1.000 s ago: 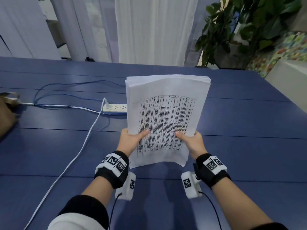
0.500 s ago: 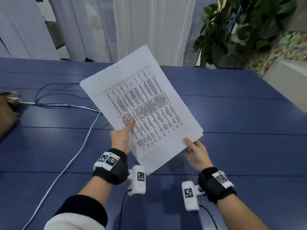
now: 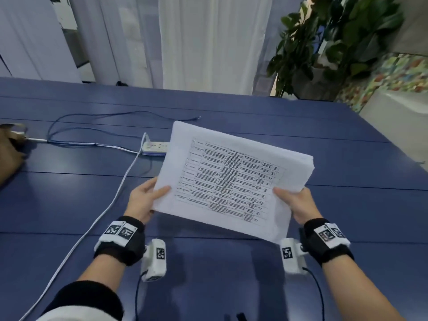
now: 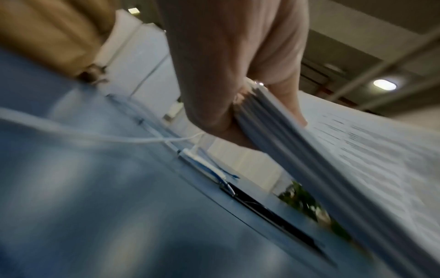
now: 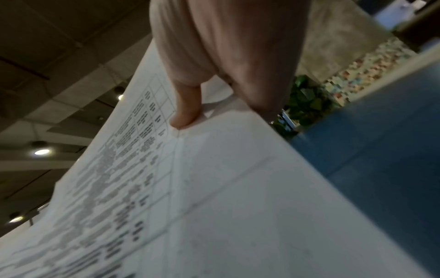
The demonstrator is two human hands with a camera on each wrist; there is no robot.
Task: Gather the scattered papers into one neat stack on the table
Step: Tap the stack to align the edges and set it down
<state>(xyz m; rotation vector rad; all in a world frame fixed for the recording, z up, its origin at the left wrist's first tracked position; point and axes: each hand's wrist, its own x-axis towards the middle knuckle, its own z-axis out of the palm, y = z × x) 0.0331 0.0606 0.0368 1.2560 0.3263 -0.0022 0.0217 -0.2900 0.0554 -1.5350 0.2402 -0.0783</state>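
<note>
Paper stack (image 3: pixel 234 179) held above blue table (image 3: pixel 347 205), left hand (image 3: pixel 143 200) & right hand (image 3: pixel 296 205) pinching opposite edges, thumbs on top; printed table w/ text too small to read.

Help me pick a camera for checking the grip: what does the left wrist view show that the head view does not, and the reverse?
Only the left wrist view shows the layered sheet edges of the paper stack pinched between thumb and fingers of the left hand, plus ceiling lights.

Only the head view shows the right hand on the opposite edge, the whole printed table, the plant pot and curtains.

Both show the stack held above the blue table, the power strip and the white cable.
</note>
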